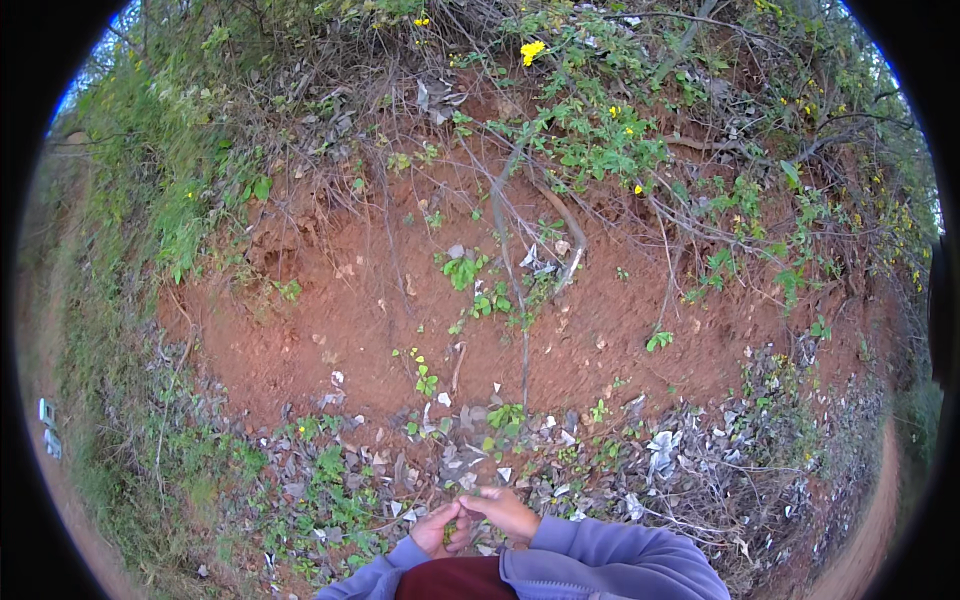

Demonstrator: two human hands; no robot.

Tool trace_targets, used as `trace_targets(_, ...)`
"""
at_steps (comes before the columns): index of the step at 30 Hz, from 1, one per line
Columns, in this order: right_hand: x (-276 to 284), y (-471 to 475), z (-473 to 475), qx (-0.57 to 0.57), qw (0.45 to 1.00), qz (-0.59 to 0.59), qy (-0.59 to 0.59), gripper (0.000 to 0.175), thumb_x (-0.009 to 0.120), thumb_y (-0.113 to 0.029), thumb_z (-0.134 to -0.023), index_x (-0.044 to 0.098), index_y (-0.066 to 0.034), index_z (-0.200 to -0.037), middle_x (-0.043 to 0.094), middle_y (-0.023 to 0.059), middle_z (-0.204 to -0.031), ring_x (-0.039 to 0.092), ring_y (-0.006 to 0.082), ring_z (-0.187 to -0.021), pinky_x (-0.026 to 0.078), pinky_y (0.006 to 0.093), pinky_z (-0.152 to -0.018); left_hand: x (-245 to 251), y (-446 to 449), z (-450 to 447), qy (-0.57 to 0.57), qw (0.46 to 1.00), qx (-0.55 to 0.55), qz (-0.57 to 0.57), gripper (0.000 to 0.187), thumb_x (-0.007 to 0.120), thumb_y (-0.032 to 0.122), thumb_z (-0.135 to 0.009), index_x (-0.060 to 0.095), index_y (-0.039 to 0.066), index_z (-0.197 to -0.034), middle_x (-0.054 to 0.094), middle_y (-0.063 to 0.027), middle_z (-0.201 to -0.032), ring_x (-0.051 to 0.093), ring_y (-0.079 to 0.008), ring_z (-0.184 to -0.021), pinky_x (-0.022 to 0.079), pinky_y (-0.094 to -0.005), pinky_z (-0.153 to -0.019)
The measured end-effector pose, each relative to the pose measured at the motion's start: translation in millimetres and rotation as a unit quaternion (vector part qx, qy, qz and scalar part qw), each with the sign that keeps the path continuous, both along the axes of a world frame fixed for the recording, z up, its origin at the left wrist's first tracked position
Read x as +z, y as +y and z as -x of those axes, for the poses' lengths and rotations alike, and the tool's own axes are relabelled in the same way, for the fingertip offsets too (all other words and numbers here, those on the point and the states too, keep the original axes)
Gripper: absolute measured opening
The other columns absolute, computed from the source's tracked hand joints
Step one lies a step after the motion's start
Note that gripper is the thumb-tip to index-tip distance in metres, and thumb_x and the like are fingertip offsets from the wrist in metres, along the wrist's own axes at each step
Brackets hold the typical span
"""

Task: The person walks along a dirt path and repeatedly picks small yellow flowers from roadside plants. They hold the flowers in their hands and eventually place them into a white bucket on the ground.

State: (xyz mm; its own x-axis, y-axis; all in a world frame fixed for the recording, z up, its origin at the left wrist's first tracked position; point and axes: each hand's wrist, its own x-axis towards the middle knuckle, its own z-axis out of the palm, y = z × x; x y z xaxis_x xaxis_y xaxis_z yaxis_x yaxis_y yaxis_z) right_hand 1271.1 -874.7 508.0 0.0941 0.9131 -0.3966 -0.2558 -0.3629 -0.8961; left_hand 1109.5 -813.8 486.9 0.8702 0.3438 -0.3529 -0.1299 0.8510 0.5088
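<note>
My left hand point(437, 529) is low in the middle of the view, its fingers curled and its thumb pointing up to the right. A bit of yellow-green leaf point(449, 533) shows inside that curl; whether it is held or lies behind the hand is unclear. From the other side my right hand point(504, 513) reaches in, and the fingertips of both hands meet. Anything pinched between them is too small to make out. Below and beyond the hands lies leaf litter point(469, 455) with dry grey leaves and small green plants.
A bare red earth bank point(450, 330) rises ahead. Thin grey stems point(504, 217) and a bent branch point(574, 236) hang down it. Yellow flowers point(532, 52) grow among shrubs on top. Dry twigs point(697, 517) lie at right. Dirt paths point(870, 525) curve along both sides; a pale vehicle-like object point(49, 431) stands far left.
</note>
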Motion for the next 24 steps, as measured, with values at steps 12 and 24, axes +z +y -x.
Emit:
trace_targets(12,-27,24,-3,0.078,0.993,-0.037,-0.081,0.022,0.056,-0.019,-0.092,0.064,-0.0010,-0.102,0.065,0.0028,-0.087,0.057,0.0094,-0.076,0.046,0.0247,-0.068,-9,-3,15,-0.045,0.997,0.038,0.042,0.024,0.045,0.034,-0.097,0.049,0.012,-0.089,0.046,-0.0004,-0.073,0.040,-0.0112,-0.055,0.030,-0.0239,-0.045)
trace_targets(24,-2,41,22,0.154,0.977,-0.129,-0.078,0.021,0.057,-0.019,-0.091,0.066,-0.0025,-0.100,0.064,0.0037,-0.086,0.057,0.0090,-0.076,0.048,0.0260,-0.071,-24,4,36,-0.062,0.993,0.083,0.061,0.035,0.044,0.046,-0.095,0.051,0.013,-0.102,0.047,-0.0013,-0.076,0.040,-0.0112,-0.056,0.032,-0.0237,-0.048)
